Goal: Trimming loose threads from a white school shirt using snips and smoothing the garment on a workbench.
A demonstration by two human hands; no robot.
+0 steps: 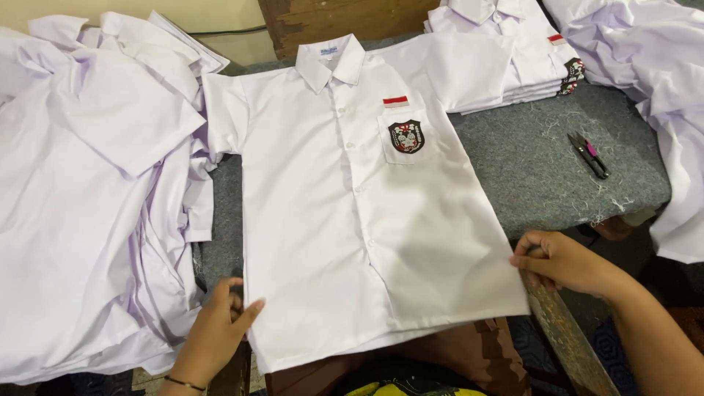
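Note:
A white short-sleeved shirt [352, 220] lies buttoned and face up on the grey felt table [528, 169], collar away from me. Its chest pocket carries a dark shield badge [406, 136] under a small red-and-white patch [396, 102]. My left hand [214, 330] rests flat at the shirt's lower left hem corner, fingers together, a thin dark bracelet on the wrist. My right hand [561, 262] pinches the shirt's lower right edge between thumb and fingers.
A loose heap of white shirts [95, 191] covers the left side. A folded stack of shirts [513, 51] sits at the back right, and more white cloth [660, 88] drapes the far right. Small thread snips [589, 155] lie on the felt among thread scraps.

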